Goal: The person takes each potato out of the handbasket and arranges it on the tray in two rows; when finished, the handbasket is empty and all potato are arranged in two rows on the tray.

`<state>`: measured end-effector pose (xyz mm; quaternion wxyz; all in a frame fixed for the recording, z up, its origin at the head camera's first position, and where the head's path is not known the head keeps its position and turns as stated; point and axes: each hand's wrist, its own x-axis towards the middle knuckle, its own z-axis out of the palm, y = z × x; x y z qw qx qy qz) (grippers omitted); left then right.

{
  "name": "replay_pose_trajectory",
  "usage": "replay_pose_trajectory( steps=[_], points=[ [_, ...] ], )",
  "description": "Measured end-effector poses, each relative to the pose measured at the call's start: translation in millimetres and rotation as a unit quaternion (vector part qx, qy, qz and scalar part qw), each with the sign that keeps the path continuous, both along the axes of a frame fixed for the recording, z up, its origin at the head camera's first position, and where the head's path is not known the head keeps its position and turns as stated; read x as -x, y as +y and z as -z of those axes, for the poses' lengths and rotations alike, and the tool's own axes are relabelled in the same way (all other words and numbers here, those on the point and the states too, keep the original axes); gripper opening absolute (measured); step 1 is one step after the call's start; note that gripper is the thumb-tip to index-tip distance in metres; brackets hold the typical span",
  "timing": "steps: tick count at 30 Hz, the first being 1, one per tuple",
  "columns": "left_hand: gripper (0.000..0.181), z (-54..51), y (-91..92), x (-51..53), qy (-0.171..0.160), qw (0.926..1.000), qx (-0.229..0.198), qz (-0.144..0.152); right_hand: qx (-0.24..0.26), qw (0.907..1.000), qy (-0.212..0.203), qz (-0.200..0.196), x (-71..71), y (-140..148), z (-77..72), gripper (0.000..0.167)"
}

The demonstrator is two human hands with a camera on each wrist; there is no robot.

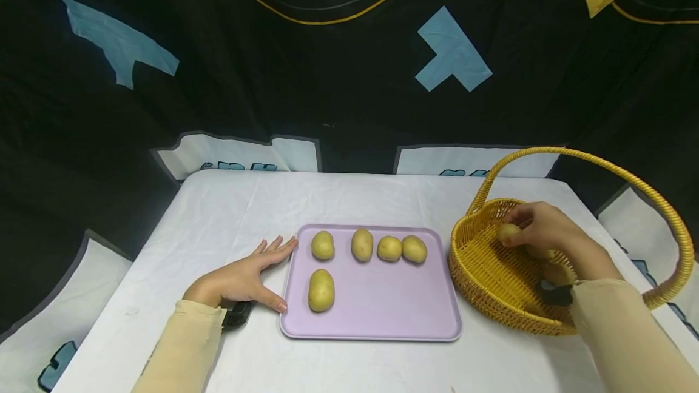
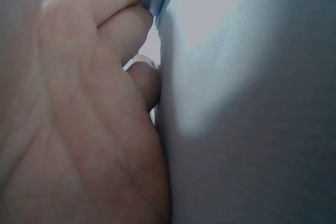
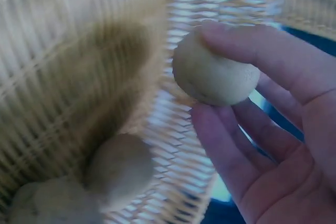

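Inside the yellow wicker basket (image 1: 480, 296), my right hand (image 1: 546, 232) pinches a potato (image 1: 509, 233) between thumb and fingers. In the right wrist view that potato (image 3: 215, 72) is clear of the woven bottom, and other potatoes (image 3: 121, 169) lie below it. My left hand (image 1: 248, 281) rests on the white cloth with fingers spread, its fingertips and thumb touching the left edge of a lilac tray (image 1: 388, 311). On the tray, several potatoes form a row along the back, and one larger potato (image 1: 321, 290) lies at the front left.
The basket's tall arched handle (image 1: 617, 165) rises over my right forearm. A white cloth (image 1: 349, 369) covers the table, with a black curtain (image 1: 327, 96) hanging behind it. The basket stands just right of the tray.
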<state>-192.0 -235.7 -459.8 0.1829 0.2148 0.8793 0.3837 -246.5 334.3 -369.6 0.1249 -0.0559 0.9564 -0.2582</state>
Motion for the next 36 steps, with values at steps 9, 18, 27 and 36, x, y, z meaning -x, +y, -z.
replay_pose_trajectory(
  steps=[9, 18, 27, 36],
  points=[
    [0.123, 1.2, -0.1, 0.2, 0.003, 1.0000, -0.001, 0.001, 0.036, 0.9986, 0.034, 0.021, -25.0, -18, -18.6, 0.053],
    [0.123, 0.9, 0.0, 0.3, 0.001, 1.0000, 0.001, 0.001, 0.083, 0.9901, 0.105, 0.043, -52.0, -52, -25.0, 0.050],
    [0.123, 1.2, -0.3, -1.1, -0.001, 1.0000, -0.004, -0.001, 0.140, 0.9770, 0.158, 0.030, -66.5, -87, -13.6, 0.046],
    [0.123, -1.8, 0.0, -1.8, -0.004, 1.0000, -0.005, -0.005, 0.195, 0.9681, 0.157, 0.006, -69.9, -109, -4.5, 0.041]
  ],
)
